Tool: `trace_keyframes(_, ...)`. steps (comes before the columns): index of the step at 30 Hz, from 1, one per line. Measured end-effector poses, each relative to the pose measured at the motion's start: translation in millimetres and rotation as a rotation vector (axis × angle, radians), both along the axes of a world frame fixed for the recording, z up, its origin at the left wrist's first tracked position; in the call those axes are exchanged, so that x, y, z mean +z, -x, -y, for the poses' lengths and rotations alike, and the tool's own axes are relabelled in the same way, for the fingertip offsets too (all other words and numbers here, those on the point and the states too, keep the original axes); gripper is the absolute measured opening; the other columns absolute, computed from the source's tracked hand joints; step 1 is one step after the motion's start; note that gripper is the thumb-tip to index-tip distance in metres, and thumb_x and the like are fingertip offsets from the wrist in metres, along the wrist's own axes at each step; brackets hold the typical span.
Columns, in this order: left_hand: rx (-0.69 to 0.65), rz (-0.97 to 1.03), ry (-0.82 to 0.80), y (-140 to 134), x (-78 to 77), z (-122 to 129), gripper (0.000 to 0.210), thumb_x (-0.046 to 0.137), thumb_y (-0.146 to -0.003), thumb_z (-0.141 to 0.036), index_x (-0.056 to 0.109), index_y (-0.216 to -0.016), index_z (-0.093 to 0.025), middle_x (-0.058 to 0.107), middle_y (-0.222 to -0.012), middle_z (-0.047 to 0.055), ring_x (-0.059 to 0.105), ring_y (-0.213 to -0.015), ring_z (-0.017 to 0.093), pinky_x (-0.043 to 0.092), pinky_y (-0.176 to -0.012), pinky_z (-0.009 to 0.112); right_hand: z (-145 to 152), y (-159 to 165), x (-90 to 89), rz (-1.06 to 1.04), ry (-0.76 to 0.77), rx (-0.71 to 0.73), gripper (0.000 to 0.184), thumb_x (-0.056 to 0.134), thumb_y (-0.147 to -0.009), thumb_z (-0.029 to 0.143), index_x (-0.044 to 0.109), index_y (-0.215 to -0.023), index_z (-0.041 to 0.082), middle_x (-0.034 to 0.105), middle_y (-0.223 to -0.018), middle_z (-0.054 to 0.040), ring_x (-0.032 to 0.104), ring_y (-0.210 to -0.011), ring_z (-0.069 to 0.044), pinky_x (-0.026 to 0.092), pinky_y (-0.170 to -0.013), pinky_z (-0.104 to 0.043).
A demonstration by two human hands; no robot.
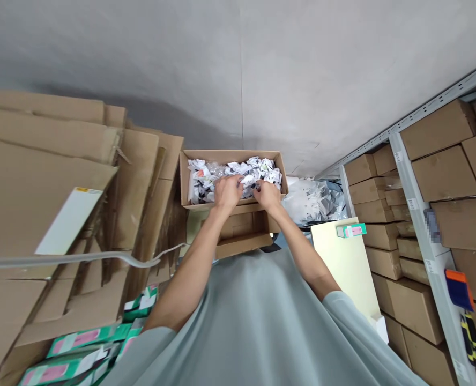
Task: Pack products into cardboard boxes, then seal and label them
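Note:
Both of my hands reach into a long open cardboard box [184, 187] filled with crumpled paper [272, 170]. My left hand [227, 192] is closed, its fingers curled on the paper near the middle of the box. A little to the right, my right hand [267, 194] is closed too, its fingertips bent down on the crumpled paper. White wads show between the two hands. Some clear plastic wrap [215, 169] lies among the paper at the left. Below my wrists stands a second open cardboard box [244, 244], partly hidden by my arms.
Flattened cardboard [137, 182] is stacked at the left, with a grey cable [129, 258] before it. Green-and-pink packs [89, 339] lie lower left. At the right are a plastic bag [302, 198], a pale board [334, 257] with a small green box [351, 230], and shelves of cartons [409, 305].

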State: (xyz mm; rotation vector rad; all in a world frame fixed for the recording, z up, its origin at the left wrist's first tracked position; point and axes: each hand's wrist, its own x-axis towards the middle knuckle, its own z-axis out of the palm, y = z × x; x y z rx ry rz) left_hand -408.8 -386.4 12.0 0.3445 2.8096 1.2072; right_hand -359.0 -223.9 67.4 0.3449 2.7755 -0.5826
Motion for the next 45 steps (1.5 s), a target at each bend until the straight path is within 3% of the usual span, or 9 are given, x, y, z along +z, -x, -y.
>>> trace_keyframes(7,0.016,-0.031,-0.035,-19,13.5,18,0.036,0.061,-0.093,-0.017,0.083,-0.121,-0.016,0.085,-0.106,0.013,0.076,-0.103,0.032,0.055,-0.105,0.042,-3,-8,18.4,0.006,-0.084,0.002,0.036,0.062,-0.101,0.018,0.081,-0.130,0.027,0.084,-0.126,-0.0108,0.078,-0.119,-0.033,0.058,-0.101,-0.039)
trace_keyframes(12,0.002,-0.044,-0.010,-40,22.0,25,0.036,0.057,-0.097,-0.022,0.081,-0.123,-0.016,0.083,-0.115,0.014,0.076,-0.111,0.031,0.056,-0.106,0.041,-5,-17,31.8,-0.097,-0.159,-0.048,0.036,0.057,-0.103,0.017,0.079,-0.129,0.026,0.081,-0.132,-0.0099,0.077,-0.115,-0.027,0.057,-0.099,-0.033)
trace_keyframes(19,-0.019,-0.150,-0.141,-88,34.1,54,0.030,0.056,-0.103,-0.026,0.080,-0.119,-0.019,0.082,-0.117,0.011,0.075,-0.111,0.028,0.056,-0.107,0.040,-19,-76,57.9,-0.383,0.010,-0.125,0.026,0.056,-0.103,0.020,0.078,-0.118,0.021,0.082,-0.119,-0.0089,0.076,-0.103,-0.024,0.056,-0.096,-0.032)
trace_keyframes(22,0.028,-0.108,-0.143,-113,20.5,77,0.031,0.056,-0.105,-0.030,0.078,-0.124,-0.019,0.079,-0.116,0.011,0.074,-0.106,0.026,0.058,-0.103,0.038,-23,-116,51.8,-0.440,0.115,-0.144,0.024,0.058,-0.103,0.023,0.079,-0.114,0.021,0.082,-0.112,-0.0072,0.076,-0.088,-0.021,0.058,-0.092,-0.032)
trace_keyframes(26,0.162,-0.005,-0.047,-144,-14.7,100,0.037,0.061,-0.101,-0.033,0.074,-0.131,-0.017,0.072,-0.121,0.014,0.071,-0.110,0.029,0.057,-0.105,0.043,-18,-156,24.2,-0.344,0.158,-0.179,0.020,0.061,-0.102,0.022,0.079,-0.111,0.021,0.083,-0.108,-0.0061,0.076,-0.083,-0.020,0.059,-0.088,-0.031)
trace_keyframes(30,0.282,0.043,0.030,-163,-41.8,106,0.046,0.068,-0.094,-0.033,0.068,-0.137,-0.016,0.064,-0.131,0.020,0.063,-0.131,0.038,0.049,-0.121,0.054,-5,-167,-7.6,-0.170,0.160,-0.171,0.019,0.062,-0.101,0.016,0.078,-0.110,0.021,0.084,-0.108,-0.0064,0.078,-0.089,-0.020,0.058,-0.089,-0.030)
trace_keyframes(34,0.330,0.029,0.052,-169,-47.8,107,0.054,0.067,-0.095,-0.034,0.063,-0.144,-0.013,0.059,-0.139,0.023,0.057,-0.140,0.041,0.045,-0.125,0.058,5,-161,-25.8,-0.087,0.109,-0.151,0.020,0.064,-0.103,0.016,0.078,-0.115,0.022,0.084,-0.113,-0.0067,0.079,-0.097,-0.022,0.058,-0.092,-0.030)
trace_keyframes(39,0.405,0.076,0.057,-163,-46.5,114,0.052,0.067,-0.094,-0.036,0.064,-0.142,-0.014,0.067,-0.133,0.021,0.068,-0.119,0.037,0.051,-0.117,0.054,-1,-149,-24.2,-0.130,0.101,-0.137,0.022,0.061,-0.105,0.018,0.078,-0.119,0.022,0.081,-0.122,-0.0091,0.079,-0.095,-0.022,0.059,-0.095,-0.032)
trace_keyframes(45,0.476,0.231,-0.052,-150,-47.9,120,0.046,0.067,-0.092,-0.034,0.068,-0.135,-0.019,0.078,-0.116,0.012,0.070,-0.078,0.022,0.060,-0.090,0.041,-25,-103,1.9,-0.287,0.076,-0.131,0.023,0.057,-0.109,0.027,0.077,-0.121,0.022,0.079,-0.121,-0.0092,0.077,-0.090,-0.022,0.059,-0.094,-0.034)
